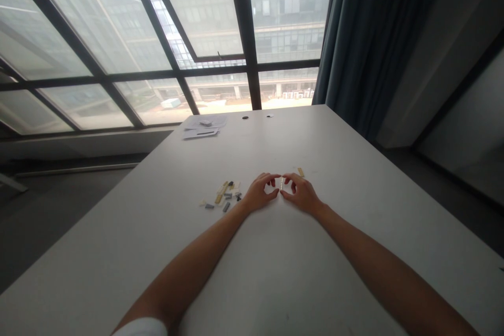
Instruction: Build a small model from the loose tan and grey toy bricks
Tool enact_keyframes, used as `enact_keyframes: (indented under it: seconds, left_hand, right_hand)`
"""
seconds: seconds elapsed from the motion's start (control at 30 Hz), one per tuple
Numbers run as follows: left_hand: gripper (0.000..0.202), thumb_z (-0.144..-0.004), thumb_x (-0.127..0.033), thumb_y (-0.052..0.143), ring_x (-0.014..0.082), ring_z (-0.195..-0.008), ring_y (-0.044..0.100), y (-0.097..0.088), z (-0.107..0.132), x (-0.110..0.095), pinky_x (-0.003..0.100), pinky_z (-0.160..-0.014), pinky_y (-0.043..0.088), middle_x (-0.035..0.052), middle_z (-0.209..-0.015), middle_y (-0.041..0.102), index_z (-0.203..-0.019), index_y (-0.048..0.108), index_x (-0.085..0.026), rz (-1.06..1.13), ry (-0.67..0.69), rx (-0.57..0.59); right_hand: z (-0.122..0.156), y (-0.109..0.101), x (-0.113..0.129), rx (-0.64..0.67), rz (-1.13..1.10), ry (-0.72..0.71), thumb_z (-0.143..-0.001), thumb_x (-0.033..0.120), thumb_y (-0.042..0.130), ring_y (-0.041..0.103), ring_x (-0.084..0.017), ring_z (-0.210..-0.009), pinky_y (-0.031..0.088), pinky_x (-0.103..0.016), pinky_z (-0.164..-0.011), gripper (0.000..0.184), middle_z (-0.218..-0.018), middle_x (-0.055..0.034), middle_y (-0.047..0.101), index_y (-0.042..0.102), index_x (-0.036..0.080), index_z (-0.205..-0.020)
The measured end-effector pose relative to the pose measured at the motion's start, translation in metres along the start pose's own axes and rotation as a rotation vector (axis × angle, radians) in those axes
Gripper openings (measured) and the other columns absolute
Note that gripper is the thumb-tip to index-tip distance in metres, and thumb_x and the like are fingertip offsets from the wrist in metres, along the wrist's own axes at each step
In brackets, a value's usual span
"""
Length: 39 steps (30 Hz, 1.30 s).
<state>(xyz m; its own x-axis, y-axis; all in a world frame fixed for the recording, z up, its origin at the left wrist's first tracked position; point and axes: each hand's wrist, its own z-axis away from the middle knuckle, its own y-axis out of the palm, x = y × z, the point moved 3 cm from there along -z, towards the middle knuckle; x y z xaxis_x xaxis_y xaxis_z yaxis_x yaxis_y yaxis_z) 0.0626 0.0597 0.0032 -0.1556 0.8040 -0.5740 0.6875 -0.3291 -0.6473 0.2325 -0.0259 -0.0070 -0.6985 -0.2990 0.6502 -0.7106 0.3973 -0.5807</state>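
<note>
Between my two hands stands a thin white building-block strip (281,184), with what look like studs along it. My left hand (262,191) grips it from the left, thumb near its lower end and index finger near its upper end. From the other side my right hand (302,193) pinches the same strip in a mirrored way. A tan plate piece (301,171) lies just beyond the right hand. To the left of the left hand is a loose pile with a tan plate (221,194), a grey brick (226,207) and several small black, grey and pale pieces.
All this is on a long white table (165,241). White papers (200,134) with a small item on top lie at its far left corner. Two round cable holes, one with a dark cover (245,117), sit near the far edge. Windows and a blue curtain (354,47) stand behind.
</note>
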Motion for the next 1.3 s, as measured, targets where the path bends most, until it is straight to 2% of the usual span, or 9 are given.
enact_keyframes:
  seconds: [0.67,1.3]
  left_hand:
    - [0.049,-0.077,-0.016,0.068,0.0178,-0.086,0.056,0.0,-0.0002,0.0007,0.03,-0.078,0.046,0.0018,-0.087,0.061,-0.125,0.064,-0.024,0.0,-0.001,0.03]
    - [0.048,-0.076,-0.013,0.068,0.0167,-0.084,0.056,0.0001,-0.0006,-0.0001,0.029,-0.077,0.046,0.0012,-0.086,0.061,-0.123,0.064,-0.022,0.0,0.009,0.02]
  right_hand:
    - [-0.0005,0.0014,-0.0021,0.025,-0.012,-0.005,-0.078,0.026,0.072,0.049,-0.009,-0.059,0.044,-0.026,-0.063,0.042,-0.096,-0.0003,0.066,0.06,0.022,-0.118]
    - [-0.0013,-0.0027,0.0061,0.028,-0.012,0.011,-0.077,0.023,0.072,0.049,-0.008,-0.057,0.044,-0.025,-0.061,0.04,-0.092,0.0008,0.066,0.061,0.022,-0.116]
